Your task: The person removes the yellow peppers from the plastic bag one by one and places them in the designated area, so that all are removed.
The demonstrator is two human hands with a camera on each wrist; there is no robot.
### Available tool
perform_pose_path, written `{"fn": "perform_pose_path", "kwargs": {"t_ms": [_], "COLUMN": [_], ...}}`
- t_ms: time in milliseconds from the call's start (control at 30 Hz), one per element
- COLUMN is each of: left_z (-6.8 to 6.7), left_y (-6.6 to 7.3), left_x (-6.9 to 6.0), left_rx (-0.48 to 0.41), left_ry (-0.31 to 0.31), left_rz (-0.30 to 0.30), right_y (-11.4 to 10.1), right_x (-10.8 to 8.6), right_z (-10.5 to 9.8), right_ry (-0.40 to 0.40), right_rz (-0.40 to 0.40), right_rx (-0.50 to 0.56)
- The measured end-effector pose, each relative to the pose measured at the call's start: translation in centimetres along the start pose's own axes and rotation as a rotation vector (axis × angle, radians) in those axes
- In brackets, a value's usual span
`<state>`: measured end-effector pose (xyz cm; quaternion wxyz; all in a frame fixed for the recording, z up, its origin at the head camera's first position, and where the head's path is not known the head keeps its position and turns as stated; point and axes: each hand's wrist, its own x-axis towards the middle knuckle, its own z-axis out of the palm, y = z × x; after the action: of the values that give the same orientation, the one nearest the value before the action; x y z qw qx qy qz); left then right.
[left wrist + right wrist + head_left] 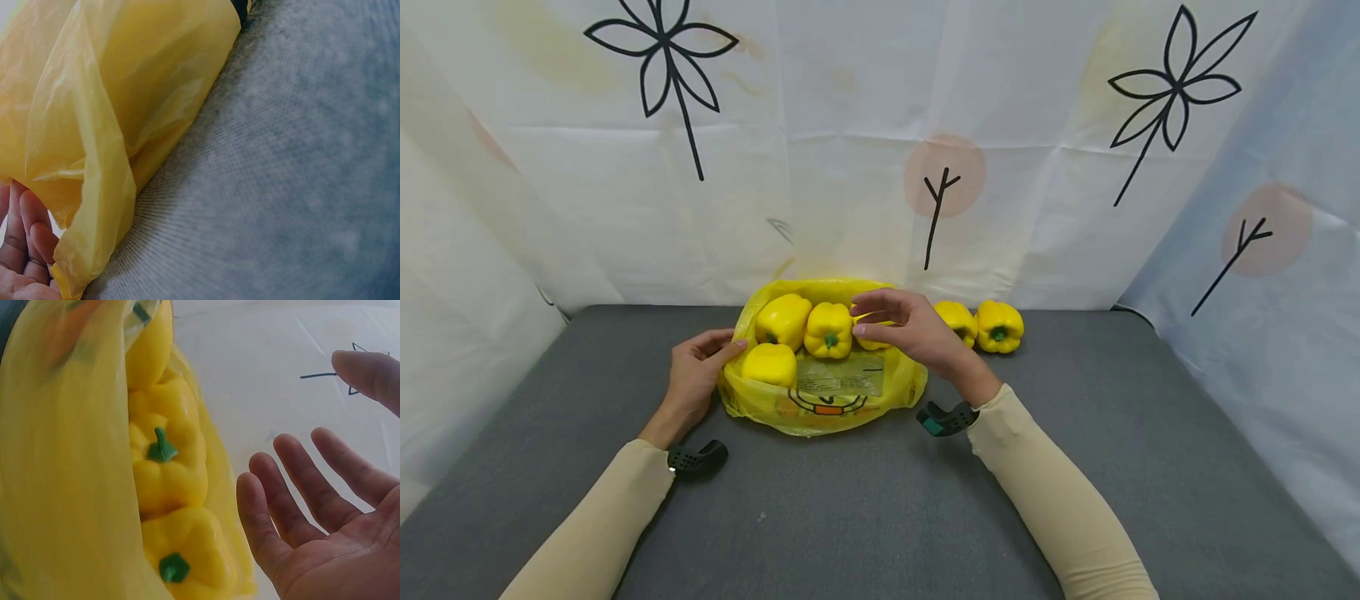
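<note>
A yellow plastic bag [820, 421] lies on the dark table with its mouth spread, holding several yellow bell peppers [829, 330]. My left hand [694, 375] pinches the bag's left rim, the thumb inside the edge. In the left wrist view, the fingers [34, 234] show beside the bag's folds [106, 156]. Above the bag's right part is my right hand [910, 329], partly covering one pepper. The right wrist view shows this hand [331, 519] with fingers spread and palm empty, apart from the peppers [169, 453].
Two more yellow bell peppers [999, 327] sit side by side on the table [865, 517], right of the bag. A white cloth [835, 167] with plant drawings hangs behind the table's far edge. Dark bands [698, 460] circle both wrists.
</note>
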<state>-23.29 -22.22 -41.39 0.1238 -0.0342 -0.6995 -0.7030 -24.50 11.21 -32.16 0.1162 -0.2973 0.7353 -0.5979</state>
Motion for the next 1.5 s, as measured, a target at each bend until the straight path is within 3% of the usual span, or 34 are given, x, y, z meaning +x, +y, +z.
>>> {"fn": "perform_pose_path", "kwargs": {"t_ms": [367,1067,1500], "left_z": [0.0,-0.4,-0.3], "left_y": [0.1,-0.4,-0.2], "left_x": [0.1,0.1,0.0], "left_rx": [0.023,-0.008,0.007], "left_ry": [-0.001,-0.016,-0.017], "left_rz": [-0.013,0.020,0.015], "right_y": [-0.2,0.1,1.3], "right_x": [1.0,2.7,3.2], "right_z": [1.8,4.8,6.5], "right_ry": [-0.030,-0.071,-0.092], "right_rz": [0.005,0.042,0.051], "right_rx": [0.003,0.011,-0.024]}}
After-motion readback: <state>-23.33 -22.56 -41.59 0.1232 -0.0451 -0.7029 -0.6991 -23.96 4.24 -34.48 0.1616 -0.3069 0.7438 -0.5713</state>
